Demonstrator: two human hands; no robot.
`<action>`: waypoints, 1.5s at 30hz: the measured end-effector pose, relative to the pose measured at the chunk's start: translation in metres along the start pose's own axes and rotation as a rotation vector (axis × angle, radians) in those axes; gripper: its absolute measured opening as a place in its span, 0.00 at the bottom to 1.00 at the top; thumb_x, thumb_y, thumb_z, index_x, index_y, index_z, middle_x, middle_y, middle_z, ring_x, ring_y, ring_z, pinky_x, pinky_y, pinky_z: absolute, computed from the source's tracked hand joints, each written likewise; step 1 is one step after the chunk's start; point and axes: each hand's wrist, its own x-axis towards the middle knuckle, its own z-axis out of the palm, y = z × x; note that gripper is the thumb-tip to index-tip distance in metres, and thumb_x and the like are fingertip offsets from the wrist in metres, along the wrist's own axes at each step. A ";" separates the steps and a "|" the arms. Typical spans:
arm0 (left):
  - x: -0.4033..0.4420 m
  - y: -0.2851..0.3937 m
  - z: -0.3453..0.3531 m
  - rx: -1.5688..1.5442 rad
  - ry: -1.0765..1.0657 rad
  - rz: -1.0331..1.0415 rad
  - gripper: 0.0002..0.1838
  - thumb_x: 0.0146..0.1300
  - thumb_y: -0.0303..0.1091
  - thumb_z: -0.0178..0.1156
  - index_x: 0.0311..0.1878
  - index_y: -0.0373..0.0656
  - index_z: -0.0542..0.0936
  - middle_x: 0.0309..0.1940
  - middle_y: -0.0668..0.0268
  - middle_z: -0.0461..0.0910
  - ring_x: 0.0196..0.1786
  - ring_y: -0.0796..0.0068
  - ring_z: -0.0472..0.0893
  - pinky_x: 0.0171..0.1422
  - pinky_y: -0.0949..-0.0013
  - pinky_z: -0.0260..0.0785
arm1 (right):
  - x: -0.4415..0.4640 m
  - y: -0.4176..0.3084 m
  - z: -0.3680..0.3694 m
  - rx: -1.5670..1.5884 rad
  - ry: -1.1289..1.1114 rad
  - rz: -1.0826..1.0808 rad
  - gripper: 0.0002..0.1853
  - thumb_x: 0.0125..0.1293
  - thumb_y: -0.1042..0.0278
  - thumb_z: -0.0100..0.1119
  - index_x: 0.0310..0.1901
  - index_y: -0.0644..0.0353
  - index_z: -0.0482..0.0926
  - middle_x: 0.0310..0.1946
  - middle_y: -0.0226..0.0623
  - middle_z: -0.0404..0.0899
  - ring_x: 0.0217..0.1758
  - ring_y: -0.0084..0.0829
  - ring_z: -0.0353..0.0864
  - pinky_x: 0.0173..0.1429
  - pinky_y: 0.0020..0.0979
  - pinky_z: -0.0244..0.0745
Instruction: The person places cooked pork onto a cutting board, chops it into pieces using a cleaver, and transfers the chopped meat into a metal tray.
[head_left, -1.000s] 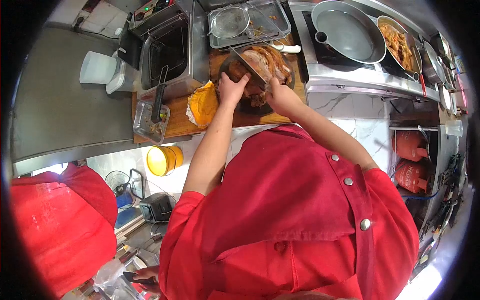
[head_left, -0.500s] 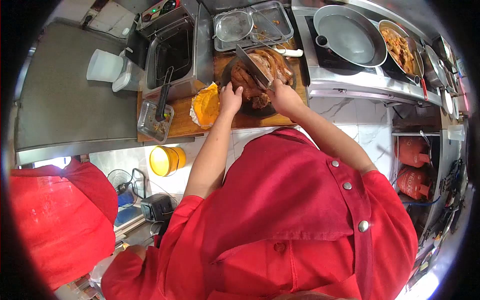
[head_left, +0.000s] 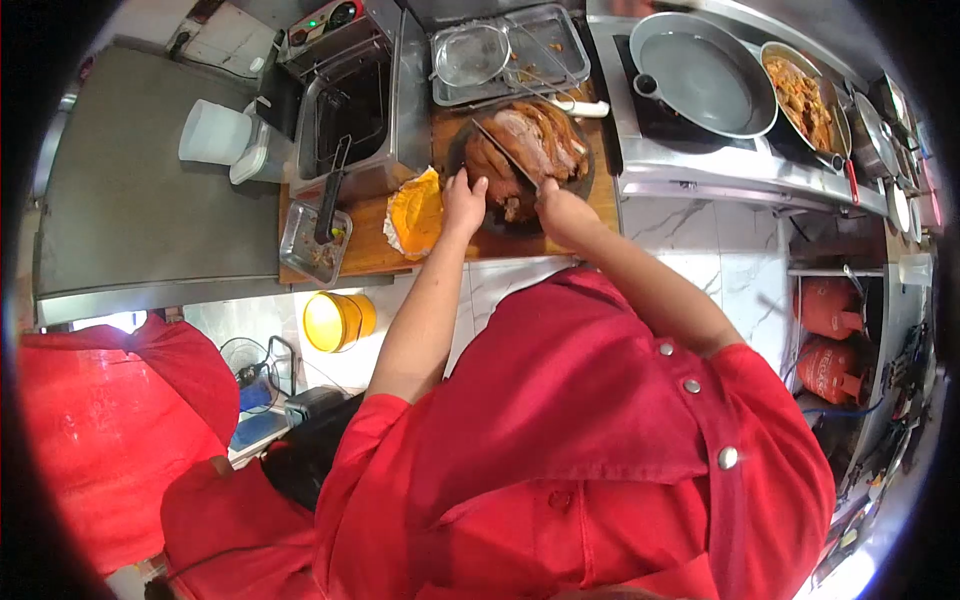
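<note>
A large piece of browned roast meat lies on a dark round board on the wooden counter. My right hand is wrapped round the handle of a cleaver. Its blade stands nearly edge-on, down in the meat, with a cut part on the left and a larger piece on the right. My left hand grips the near left end of the meat, thumb apart from the fingers, which are partly hidden. Beside that hand lies an orange-stained cloth.
A white-handled knife lies behind the meat, near a metal tray with a strainer. Left are a fryer and a plastic tub; right, a wide pan on the stove. Two people in red are close at lower left.
The cleaver has gone down into the meat, its blade turning from broad side to nearly edge-on. My left hand has barely moved. A person in red at lower left has shifted.
</note>
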 end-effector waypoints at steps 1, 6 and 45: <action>0.001 0.000 0.000 -0.030 -0.004 -0.012 0.33 0.64 0.47 0.58 0.64 0.31 0.68 0.60 0.44 0.71 0.64 0.44 0.69 0.68 0.55 0.61 | -0.006 0.002 0.004 0.018 -0.013 -0.024 0.13 0.68 0.67 0.45 0.46 0.69 0.66 0.38 0.62 0.80 0.44 0.58 0.81 0.49 0.52 0.74; 0.015 0.030 0.001 -0.220 -0.101 -0.242 0.46 0.57 0.58 0.62 0.66 0.28 0.63 0.62 0.42 0.68 0.66 0.46 0.67 0.69 0.56 0.60 | 0.010 0.015 0.003 -0.019 0.003 -0.142 0.18 0.67 0.64 0.49 0.50 0.71 0.67 0.35 0.61 0.81 0.39 0.55 0.82 0.46 0.46 0.77; -0.002 -0.004 -0.040 -1.206 -0.222 -0.657 0.18 0.60 0.42 0.49 0.48 0.42 0.77 0.37 0.64 0.80 0.39 0.68 0.80 0.46 0.65 0.72 | 0.020 -0.015 -0.017 -0.187 -0.014 -0.176 0.15 0.69 0.60 0.48 0.46 0.66 0.65 0.34 0.56 0.81 0.42 0.54 0.82 0.43 0.50 0.76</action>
